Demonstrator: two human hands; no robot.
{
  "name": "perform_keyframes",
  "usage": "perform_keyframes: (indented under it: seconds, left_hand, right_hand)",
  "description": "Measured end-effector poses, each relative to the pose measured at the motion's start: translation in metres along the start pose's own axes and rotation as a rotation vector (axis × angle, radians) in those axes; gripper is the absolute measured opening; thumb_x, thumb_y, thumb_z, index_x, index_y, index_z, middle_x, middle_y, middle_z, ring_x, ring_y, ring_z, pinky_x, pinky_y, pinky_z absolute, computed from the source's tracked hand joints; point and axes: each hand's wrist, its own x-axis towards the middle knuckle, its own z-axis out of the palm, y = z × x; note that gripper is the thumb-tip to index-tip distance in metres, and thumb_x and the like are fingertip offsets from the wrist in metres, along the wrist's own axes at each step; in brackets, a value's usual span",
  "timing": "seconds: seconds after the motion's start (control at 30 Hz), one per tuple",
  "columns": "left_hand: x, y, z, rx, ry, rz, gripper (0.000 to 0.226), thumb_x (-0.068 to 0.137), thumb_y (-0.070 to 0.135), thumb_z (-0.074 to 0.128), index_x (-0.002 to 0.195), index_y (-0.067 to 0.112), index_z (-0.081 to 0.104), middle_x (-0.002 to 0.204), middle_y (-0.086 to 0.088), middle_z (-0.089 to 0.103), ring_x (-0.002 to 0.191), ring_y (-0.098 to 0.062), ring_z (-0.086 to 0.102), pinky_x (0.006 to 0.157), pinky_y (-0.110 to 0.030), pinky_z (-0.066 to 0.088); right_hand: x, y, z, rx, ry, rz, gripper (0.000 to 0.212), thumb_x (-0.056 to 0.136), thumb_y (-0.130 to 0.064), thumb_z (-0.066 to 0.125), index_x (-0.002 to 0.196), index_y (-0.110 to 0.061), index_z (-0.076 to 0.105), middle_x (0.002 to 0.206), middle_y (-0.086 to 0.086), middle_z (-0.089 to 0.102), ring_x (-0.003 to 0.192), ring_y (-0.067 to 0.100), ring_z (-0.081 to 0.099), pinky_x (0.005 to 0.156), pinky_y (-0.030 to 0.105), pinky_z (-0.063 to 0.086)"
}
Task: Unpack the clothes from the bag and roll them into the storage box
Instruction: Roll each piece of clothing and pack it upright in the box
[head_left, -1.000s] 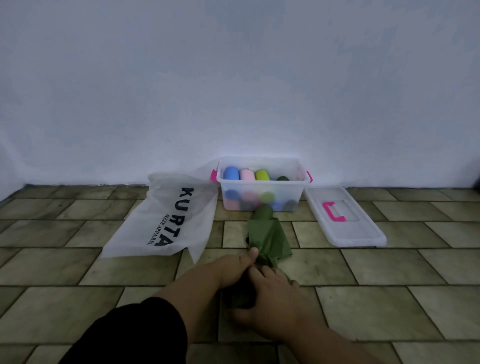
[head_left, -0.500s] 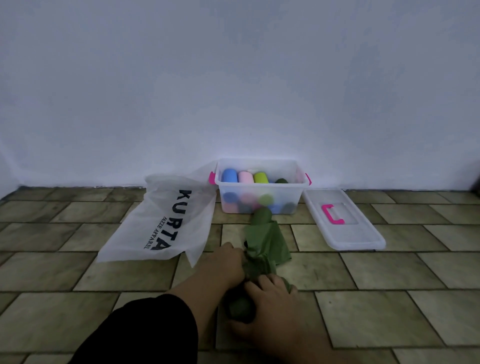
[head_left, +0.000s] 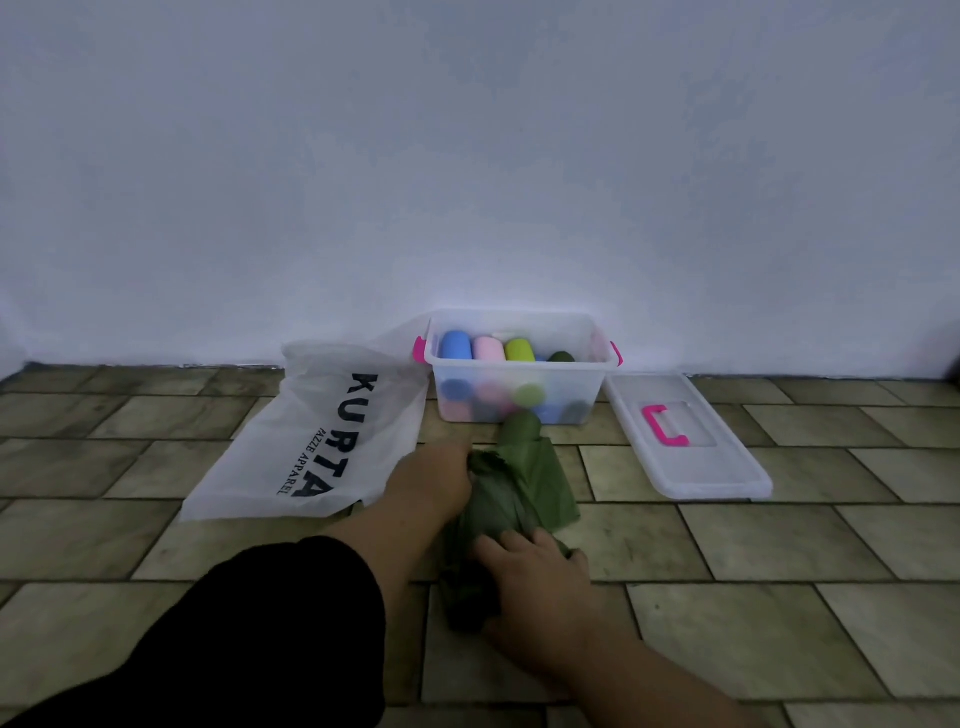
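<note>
A green garment (head_left: 519, 488) lies on the tiled floor in front of a clear storage box (head_left: 519, 364) with pink latches. The box holds several rolled clothes: blue, pink, yellow-green and dark green. My left hand (head_left: 434, 480) grips the garment's bunched left edge. My right hand (head_left: 535, 582) presses on its rolled near end, fingers curled over the cloth. A white plastic bag (head_left: 322, 436) printed "KURTA" lies flat to the left of the box, its opening by the box's left side.
The box's clear lid (head_left: 685, 447) with a pink handle rests on the floor to the right of the box. A white wall rises right behind the box. Bare floor tiles stretch to the left and right of my arms.
My left hand has slid forward along the garment toward the box. My right hand has followed, rolling the near end further up. The loose part of the cloth is shorter.
</note>
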Motion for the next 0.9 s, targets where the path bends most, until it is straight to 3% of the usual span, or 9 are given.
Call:
perform_keyframes:
  seconds: [0.1, 0.17, 0.23, 0.27, 0.33, 0.4, 0.5, 0.63, 0.9]
  left_hand:
    - [-0.009, 0.007, -0.002, 0.087, 0.192, 0.044, 0.025, 0.089, 0.028, 0.053, 0.112, 0.02, 0.049, 0.117, -0.005, 0.054, 0.101, -0.021, 0.054, 0.086, -0.033, 0.046]
    - [-0.019, 0.015, -0.006, -0.009, 0.341, 0.177, 0.041, 0.081, 0.027, 0.058, 0.119, 0.025, 0.044, 0.118, -0.002, 0.047, 0.106, -0.02, 0.049, 0.086, -0.033, 0.045]
    - [-0.033, 0.022, -0.011, -0.25, 0.228, 0.235, 0.033, 0.08, 0.037, 0.057, 0.112, 0.036, 0.047, 0.105, 0.01, 0.053, 0.099, -0.011, 0.054, 0.082, -0.03, 0.047]
    - [-0.04, 0.025, -0.011, -0.325, 0.07, 0.189, 0.025, 0.084, 0.045, 0.052, 0.108, 0.039, 0.049, 0.1, 0.013, 0.057, 0.093, -0.007, 0.055, 0.079, -0.029, 0.046]
    - [-0.05, 0.026, -0.006, -0.311, -0.252, 0.065, 0.034, 0.091, 0.057, 0.038, 0.115, 0.038, 0.053, 0.111, 0.006, 0.062, 0.093, -0.006, 0.054, 0.078, -0.029, 0.04]
    - [-0.053, 0.023, -0.001, -0.244, -0.399, -0.033, 0.052, 0.094, 0.061, 0.024, 0.129, 0.033, 0.05, 0.128, -0.003, 0.058, 0.108, -0.016, 0.053, 0.08, -0.029, 0.033]
    - [-0.053, 0.023, -0.004, -0.359, -0.425, -0.117, 0.062, 0.093, 0.065, 0.021, 0.134, 0.028, 0.05, 0.136, -0.009, 0.053, 0.121, -0.023, 0.049, 0.083, -0.027, 0.029]
    - [-0.048, 0.024, -0.009, -0.511, -0.457, -0.266, 0.077, 0.088, 0.071, 0.026, 0.132, 0.015, 0.054, 0.14, -0.015, 0.048, 0.124, -0.029, 0.046, 0.088, -0.032, 0.031]
    - [-0.044, 0.022, -0.006, -0.499, -0.483, -0.228, 0.082, 0.088, 0.072, 0.017, 0.127, 0.014, 0.059, 0.129, -0.009, 0.059, 0.12, -0.024, 0.05, 0.094, -0.031, 0.034]
  right_hand:
    - [0.002, 0.002, 0.005, 0.025, 0.012, 0.015, 0.05, 0.076, -0.04, 0.059, 0.12, -0.036, 0.035, 0.12, -0.005, 0.046, 0.113, 0.026, 0.038, 0.09, 0.053, 0.035]
    - [0.002, 0.004, 0.009, 0.046, 0.033, 0.02, 0.051, 0.074, -0.043, 0.058, 0.12, -0.036, 0.036, 0.12, -0.005, 0.045, 0.115, 0.026, 0.037, 0.089, 0.051, 0.035]
    - [0.003, 0.006, 0.013, 0.076, 0.053, 0.018, 0.058, 0.072, -0.05, 0.055, 0.126, -0.039, 0.035, 0.124, -0.006, 0.045, 0.116, 0.026, 0.037, 0.089, 0.051, 0.034]
    - [0.004, 0.007, 0.014, 0.097, 0.061, 0.018, 0.062, 0.071, -0.054, 0.054, 0.129, -0.042, 0.034, 0.128, -0.007, 0.044, 0.117, 0.026, 0.037, 0.091, 0.052, 0.033]
    - [0.005, 0.006, 0.016, 0.139, 0.083, 0.031, 0.071, 0.067, -0.064, 0.051, 0.132, -0.046, 0.032, 0.138, -0.01, 0.038, 0.122, 0.024, 0.036, 0.096, 0.056, 0.031]
    - [0.008, 0.0, 0.018, 0.157, 0.12, 0.069, 0.081, 0.059, -0.073, 0.045, 0.134, -0.047, 0.028, 0.141, -0.014, 0.035, 0.125, 0.022, 0.035, 0.099, 0.058, 0.026]
    - [0.014, -0.009, 0.023, 0.162, 0.18, 0.147, 0.084, 0.06, -0.081, 0.041, 0.134, -0.045, 0.029, 0.136, -0.013, 0.04, 0.124, 0.02, 0.036, 0.101, 0.06, 0.021]
    - [0.02, -0.017, 0.022, 0.16, 0.187, 0.219, 0.067, 0.069, -0.073, 0.042, 0.128, -0.042, 0.033, 0.128, -0.006, 0.045, 0.12, 0.023, 0.037, 0.097, 0.059, 0.024]
    - [-0.011, -0.015, 0.028, 0.098, 0.425, 0.13, 0.058, 0.059, -0.075, 0.041, 0.105, -0.043, 0.053, 0.104, -0.017, 0.06, 0.104, 0.024, 0.046, 0.085, 0.054, 0.034]
